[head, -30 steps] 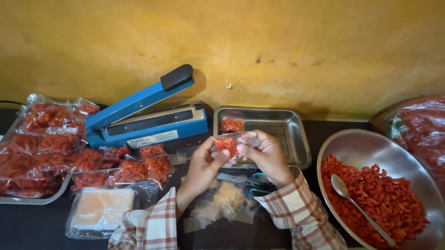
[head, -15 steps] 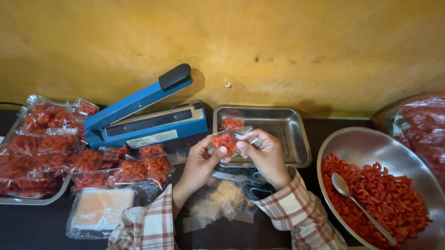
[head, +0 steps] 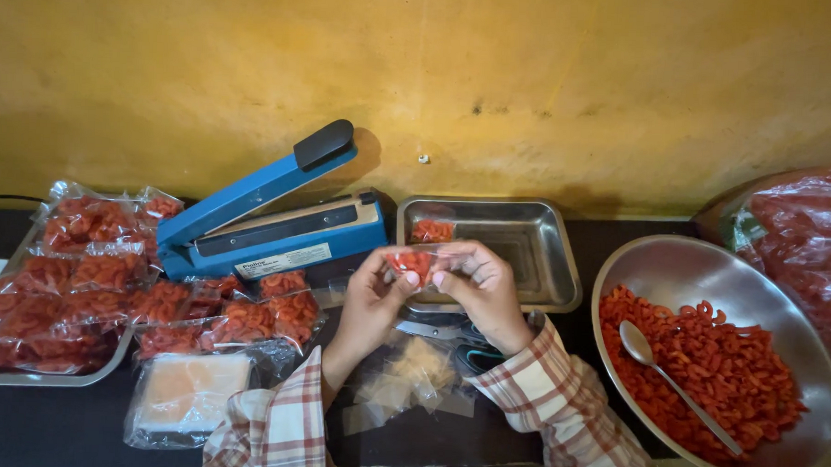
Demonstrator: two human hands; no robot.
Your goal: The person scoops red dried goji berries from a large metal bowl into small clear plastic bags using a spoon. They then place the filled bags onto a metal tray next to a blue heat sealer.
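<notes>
Hands are meeting in the middle of the table, just in front of a steel tray. The left hand (head: 369, 296) and the right hand (head: 480, 291) are both pinching a small clear bag (head: 413, 261) of red curled snacks, the thumbs and fingertips closing on its two sides, so the bag is hanging between them in the air, above the dark table (head: 22, 432). Both sleeves are showing a red and white check pattern.

The steel tray (head: 534, 256) is lying behind the hands, and one more small filled bag (head: 431, 230) is resting in its near left corner. A blue heat sealer (head: 269, 219) is standing to the left of the tray with its arm lifted up. Many filled bags (head: 91, 282) are lying in a pile on the left, some on a flat metal tray (head: 51, 377), some spreading toward the sealer. A flat pack with pale orange content (head: 189, 396) is lying near the left elbow. Clear empty bags (head: 410, 376) are lying under the wrists, and scissors (head: 449, 334) are partly hiding under the right hand.

On the right, a big steel bowl (head: 690, 271) is holding loose red snacks (head: 724, 364), and a spoon (head: 668, 376) is resting in them. A large plastic sack (head: 802, 247) of the same snacks is standing behind the bowl.
</notes>
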